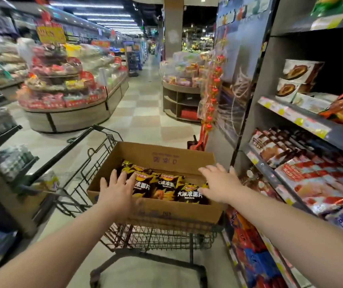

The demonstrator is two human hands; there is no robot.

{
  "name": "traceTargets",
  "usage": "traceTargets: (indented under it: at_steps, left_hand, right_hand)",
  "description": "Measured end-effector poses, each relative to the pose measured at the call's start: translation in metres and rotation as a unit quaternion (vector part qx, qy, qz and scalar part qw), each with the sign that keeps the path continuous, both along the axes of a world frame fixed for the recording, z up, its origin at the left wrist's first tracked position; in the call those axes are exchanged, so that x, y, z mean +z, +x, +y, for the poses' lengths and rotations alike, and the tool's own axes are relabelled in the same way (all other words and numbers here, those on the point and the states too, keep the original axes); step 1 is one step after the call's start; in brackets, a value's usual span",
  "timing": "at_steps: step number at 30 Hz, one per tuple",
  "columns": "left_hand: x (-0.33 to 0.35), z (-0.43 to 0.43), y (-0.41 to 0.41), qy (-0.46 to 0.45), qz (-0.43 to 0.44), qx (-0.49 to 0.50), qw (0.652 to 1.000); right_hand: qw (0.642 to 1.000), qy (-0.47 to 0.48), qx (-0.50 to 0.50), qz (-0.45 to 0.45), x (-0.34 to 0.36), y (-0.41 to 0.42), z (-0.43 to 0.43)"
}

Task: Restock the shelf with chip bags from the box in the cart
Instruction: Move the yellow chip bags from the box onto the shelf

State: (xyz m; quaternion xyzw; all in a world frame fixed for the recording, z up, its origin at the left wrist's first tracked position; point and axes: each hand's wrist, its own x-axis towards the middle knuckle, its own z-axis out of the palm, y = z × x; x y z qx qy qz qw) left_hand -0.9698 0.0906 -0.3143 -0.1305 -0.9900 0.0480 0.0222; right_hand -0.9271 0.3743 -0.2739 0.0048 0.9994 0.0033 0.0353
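An open cardboard box (166, 213) sits on a dark wire cart (156, 240) in the aisle. Inside it lie several black chip bags (166, 186) with orange and yellow print. My left hand (118, 190) reaches over the box's near left corner with its fingers spread, above the leftmost bag. My right hand (220, 183) stretches over the box's right side, fingers straight, holding nothing. The shelf (303, 121) stands right of the cart, stocked with snack packs.
A round candy display (66, 113) stands at the left of the tiled aisle, and a smaller stand (181, 100) ahead on the right. Dark shelving (0, 142) lines the left edge. Red ornaments (210, 100) hang at the shelf's end panel.
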Motion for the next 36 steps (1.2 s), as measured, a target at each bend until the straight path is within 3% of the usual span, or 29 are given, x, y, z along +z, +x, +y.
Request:
traceTargets:
  at_steps: [8,18,30,36]
  left_hand:
    - [-0.035,0.039,-0.079,0.002,-0.053,0.024,0.998]
    - [-0.073,0.032,-0.143,0.013,-0.140,0.055,0.989]
    - [-0.143,-0.006,-0.258,0.066,-0.272,0.089,0.956]
    - [-0.177,-0.018,-0.285,0.203,-0.309,0.192,0.909]
  right_hand:
    - [0.998,-0.030,0.022,-0.053,-0.042,-0.093,0.036]
    - [0.986,-0.050,-0.002,-0.158,-0.103,-0.151,0.041]
    - [0.946,-0.085,-0.157,-0.272,-0.175,-0.210,0.040]
    - [0.899,-0.187,-0.291,-0.268,-0.211,-0.205,0.043]
